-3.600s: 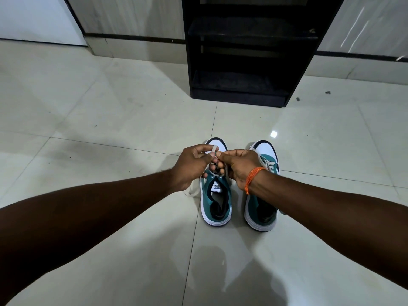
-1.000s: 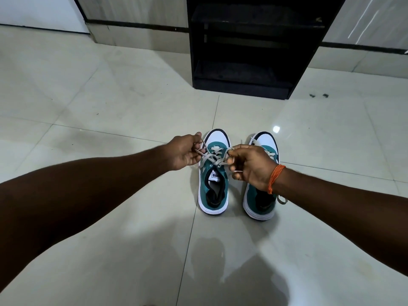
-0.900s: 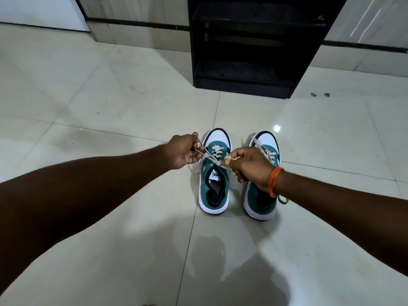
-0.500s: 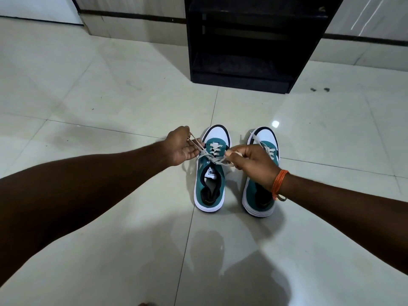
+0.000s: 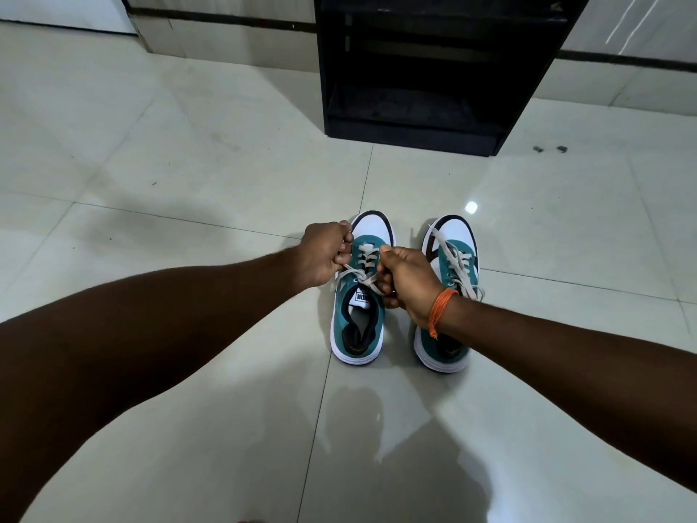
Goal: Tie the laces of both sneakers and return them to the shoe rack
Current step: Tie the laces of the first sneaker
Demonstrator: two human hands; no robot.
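Observation:
Two teal and white sneakers stand side by side on the tiled floor, toes pointing away from me. My left hand point(image 5: 324, 256) and my right hand point(image 5: 405, 281) each grip a loop of the white laces point(image 5: 362, 275) of the left sneaker point(image 5: 358, 334), pulled apart over a knot just above the tongue. The right sneaker point(image 5: 447, 349) stands partly behind my right wrist, which wears an orange thread; its laces point(image 5: 458, 264) lie loose across its top. The black shoe rack point(image 5: 415, 130) stands ahead, shelves dark.
Glossy pale floor tiles point(image 5: 188, 175) surround the sneakers on all sides. A wall base with a dark strip point(image 5: 226, 20) runs behind the rack. Two small dark specks point(image 5: 548, 149) lie on the floor right of the rack.
My hands have pulled the left sneaker's laces outward and drawn the knot down tight over the tongue. The camera view has shifted slightly closer to the rack.

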